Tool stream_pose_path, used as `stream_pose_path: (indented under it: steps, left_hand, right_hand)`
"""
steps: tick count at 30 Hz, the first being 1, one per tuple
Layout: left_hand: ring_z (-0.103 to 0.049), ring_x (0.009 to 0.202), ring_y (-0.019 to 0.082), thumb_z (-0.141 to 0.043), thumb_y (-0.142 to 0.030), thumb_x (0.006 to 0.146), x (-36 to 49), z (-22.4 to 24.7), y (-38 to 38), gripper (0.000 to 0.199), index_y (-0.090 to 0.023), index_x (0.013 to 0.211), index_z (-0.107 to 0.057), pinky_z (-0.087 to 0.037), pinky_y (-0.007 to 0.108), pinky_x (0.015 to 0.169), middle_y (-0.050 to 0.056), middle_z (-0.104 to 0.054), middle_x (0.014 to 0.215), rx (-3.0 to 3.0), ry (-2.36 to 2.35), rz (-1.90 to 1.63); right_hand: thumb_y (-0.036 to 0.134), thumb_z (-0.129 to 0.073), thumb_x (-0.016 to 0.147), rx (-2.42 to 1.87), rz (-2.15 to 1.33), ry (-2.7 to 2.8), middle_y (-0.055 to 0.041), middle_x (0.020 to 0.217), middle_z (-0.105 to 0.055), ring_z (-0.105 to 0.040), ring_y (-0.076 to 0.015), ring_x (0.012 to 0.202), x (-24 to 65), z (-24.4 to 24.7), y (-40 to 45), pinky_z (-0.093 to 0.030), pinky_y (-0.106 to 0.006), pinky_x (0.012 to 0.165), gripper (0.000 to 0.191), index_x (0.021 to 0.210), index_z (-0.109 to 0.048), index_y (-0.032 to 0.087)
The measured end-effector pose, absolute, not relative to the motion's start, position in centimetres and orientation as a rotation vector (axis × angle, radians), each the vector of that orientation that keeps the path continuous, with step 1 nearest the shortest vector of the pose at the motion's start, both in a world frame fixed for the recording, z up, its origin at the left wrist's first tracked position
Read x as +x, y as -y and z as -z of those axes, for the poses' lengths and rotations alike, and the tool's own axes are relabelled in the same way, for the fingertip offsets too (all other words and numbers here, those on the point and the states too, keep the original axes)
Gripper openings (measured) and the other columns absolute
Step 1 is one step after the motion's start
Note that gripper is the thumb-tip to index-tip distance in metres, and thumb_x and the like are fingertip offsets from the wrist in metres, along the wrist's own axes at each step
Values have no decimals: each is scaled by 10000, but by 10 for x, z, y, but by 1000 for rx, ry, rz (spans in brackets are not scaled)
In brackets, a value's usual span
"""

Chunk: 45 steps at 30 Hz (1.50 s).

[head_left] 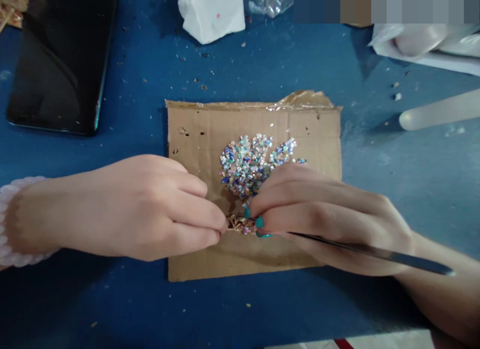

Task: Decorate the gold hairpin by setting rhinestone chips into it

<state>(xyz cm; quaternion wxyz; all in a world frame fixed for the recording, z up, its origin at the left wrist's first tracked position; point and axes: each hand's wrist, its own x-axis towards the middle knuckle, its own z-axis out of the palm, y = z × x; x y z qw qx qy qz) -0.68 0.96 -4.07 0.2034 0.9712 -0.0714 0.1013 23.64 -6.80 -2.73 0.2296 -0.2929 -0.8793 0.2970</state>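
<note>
A heap of small shiny stones [245,164] in blue, white and pink lies on a piece of brown cardboard [198,269]. Just below the heap, the fingertips of my left hand [161,209] pinch the left end of a small gold ornament [242,224] with pinkish stones. My right hand [330,214], with green nails, grips a thin dark tool [393,259] whose long handle points to the lower right. The tool's tip is hidden by my fingers at the ornament's right side.
On the blue table [131,309], a black phone [63,59] lies at upper left. Crumpled white material [213,14] and clear plastic [272,1] are at the top. A plastic-wrapped item [423,39] and a whitish rod [438,109] lie at right.
</note>
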Motion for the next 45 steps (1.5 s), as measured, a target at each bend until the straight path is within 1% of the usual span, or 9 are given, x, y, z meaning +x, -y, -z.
stream_pose_path:
  steps: [6,14,21,26,30,33,36,40,45]
  left_hand:
    - [-554,656,153,-374,-160,968,-8,42,-9,310,-221,1002,-676,-378,337,529,-10,-709,959,2718,190,-265]
    - [-564,654,152,-377,-156,961,-8,42,-9,310,-226,1004,-676,-387,335,530,1,-708,953,2717,187,-252]
    - [-575,650,153,-417,-153,940,-8,42,-9,286,-251,978,-683,-394,323,526,2,-710,936,2697,175,-255]
    - [-579,649,158,-436,-156,929,-9,43,-9,270,-249,980,-684,-404,330,518,9,-709,940,2688,186,-264]
    - [-583,645,152,-402,-167,946,-9,43,-9,298,-271,1010,-674,-406,324,513,-2,-713,906,2684,149,-216]
    - [-581,633,145,-426,-176,942,-9,43,-8,275,-273,1026,-669,-393,315,496,-7,-709,875,2677,124,-192]
    - [-582,641,145,-443,-170,936,-8,43,-8,261,-263,999,-678,-391,310,504,-3,-708,904,2676,141,-221]
    - [-576,643,150,-416,-155,943,-8,42,-9,288,-255,975,-685,-395,318,516,-3,-711,927,2690,170,-259]
    - [-593,653,154,-465,-173,924,-9,43,-8,247,-267,1004,-680,-407,314,511,2,-709,921,2657,137,-239]
  right_hand:
    - [213,-329,1004,-824,-807,2378,-53,910,-653,-612,-112,912,235,28,69,-507,-271,812,231,923,-533,141]
    - [165,-313,999,-837,-785,2372,-35,927,-646,-622,-104,917,235,31,71,-505,-264,839,225,934,-529,175]
    - [155,-346,987,-821,-821,2349,-52,939,-654,-605,-116,954,236,32,72,-499,-284,847,203,943,-543,144]
    - [158,-365,980,-830,-820,2394,-48,909,-656,-610,-116,926,234,32,70,-503,-285,853,182,919,-537,149]
    - [177,-356,988,-822,-811,2399,-54,917,-656,-609,-117,938,234,32,70,-505,-282,850,196,934,-541,145]
    - [201,-359,992,-818,-785,2366,-51,921,-653,-605,-110,952,235,33,72,-503,-273,858,204,941,-548,143]
    - [226,-336,1001,-812,-781,2361,-48,928,-656,-602,-104,951,236,34,73,-498,-268,870,234,940,-546,143]
    - [194,-309,1004,-822,-753,2383,-45,939,-658,-609,-110,971,237,35,72,-489,-268,891,248,947,-547,157]
    - [174,-295,1002,-834,-718,2399,-41,943,-656,-599,-103,989,238,35,74,-484,-246,894,262,945,-550,161]
